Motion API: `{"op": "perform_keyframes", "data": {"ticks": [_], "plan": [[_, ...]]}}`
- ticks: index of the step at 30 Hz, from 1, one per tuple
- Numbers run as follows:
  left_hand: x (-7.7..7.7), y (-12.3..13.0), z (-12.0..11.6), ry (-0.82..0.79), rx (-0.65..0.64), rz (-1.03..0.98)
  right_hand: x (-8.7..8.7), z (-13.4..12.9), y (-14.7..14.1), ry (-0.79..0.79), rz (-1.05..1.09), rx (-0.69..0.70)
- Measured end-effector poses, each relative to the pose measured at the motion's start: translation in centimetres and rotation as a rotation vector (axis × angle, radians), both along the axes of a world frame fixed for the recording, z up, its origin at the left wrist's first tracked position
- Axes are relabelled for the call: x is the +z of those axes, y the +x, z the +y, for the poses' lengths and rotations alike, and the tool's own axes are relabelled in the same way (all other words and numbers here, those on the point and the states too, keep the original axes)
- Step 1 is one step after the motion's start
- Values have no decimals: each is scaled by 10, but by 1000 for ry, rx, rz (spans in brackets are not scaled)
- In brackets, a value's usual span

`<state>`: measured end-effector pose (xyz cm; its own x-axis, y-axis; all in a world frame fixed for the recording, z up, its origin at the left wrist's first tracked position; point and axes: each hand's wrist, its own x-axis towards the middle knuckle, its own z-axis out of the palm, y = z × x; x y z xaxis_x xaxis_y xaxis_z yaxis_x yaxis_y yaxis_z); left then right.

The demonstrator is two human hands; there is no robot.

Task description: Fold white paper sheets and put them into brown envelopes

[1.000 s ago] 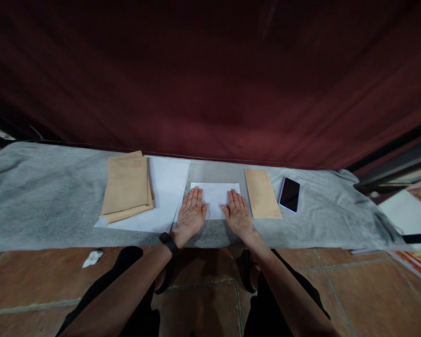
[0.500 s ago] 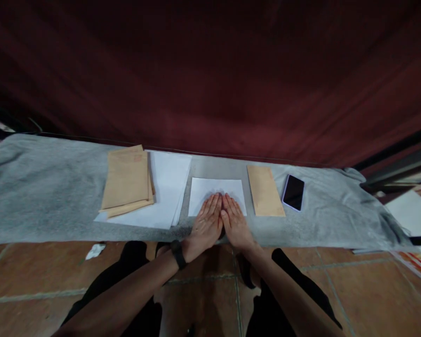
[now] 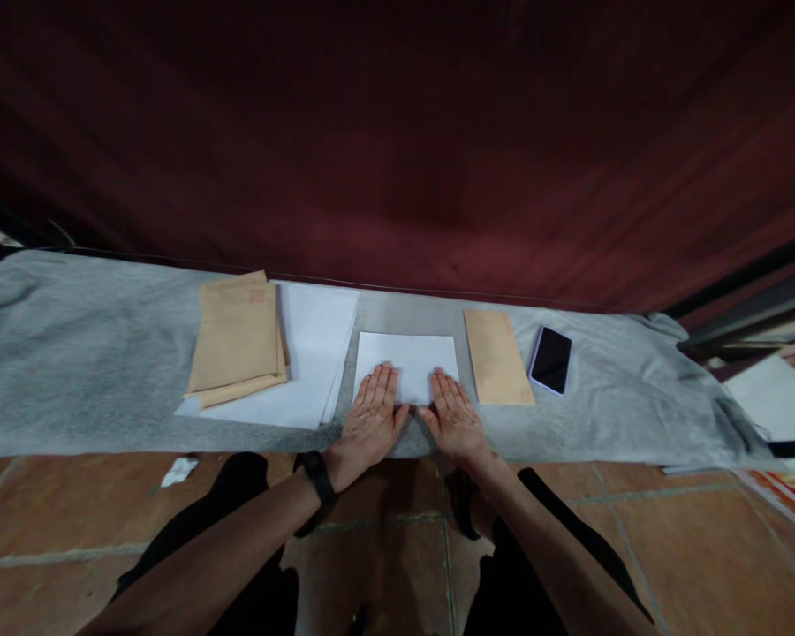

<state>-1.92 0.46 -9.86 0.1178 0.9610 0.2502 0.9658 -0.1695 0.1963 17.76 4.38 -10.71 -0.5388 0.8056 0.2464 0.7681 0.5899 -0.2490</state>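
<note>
A white sheet of paper point(image 3: 407, 355), apparently folded, lies in front of me on the grey cloth point(image 3: 411, 309). My left hand point(image 3: 374, 415) rests flat on its near left part, fingers straight and pointing away from me. On the near right part lies my right hand point(image 3: 456, 420), also flat, with its thumb angled toward the left one. A gap of bare paper shows between the two hands. Just right of the paper is a single brown envelope point(image 3: 500, 360). Part of the paper's near edge is hidden under my palms.
Several brown envelopes point(image 3: 235, 336) are stacked at the left on larger white sheets point(image 3: 311, 344). A phone point(image 3: 551, 360) with a dark screen lies at the right. Behind the cloth hangs a dark red curtain point(image 3: 397, 177). A crumpled white scrap point(image 3: 179, 471) is on the tiled floor.
My hands were side by side at the middle of the paper. They have slid apart, the left one leftward and the right one rightward, staying flat on it.
</note>
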Motion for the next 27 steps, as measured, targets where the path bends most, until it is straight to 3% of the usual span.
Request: {"op": "perform_keyframes", "data": {"ticks": [15,22,27], "plan": [[-3,-20,0,18,96,31,1,-4,10,53,-7,-138],[3,14,27,-60,-4,-18,28,20,-25,-134,49,-113],[-1,29,45,-102,-52,5,28,34,-51,-213,77,-78]]}}
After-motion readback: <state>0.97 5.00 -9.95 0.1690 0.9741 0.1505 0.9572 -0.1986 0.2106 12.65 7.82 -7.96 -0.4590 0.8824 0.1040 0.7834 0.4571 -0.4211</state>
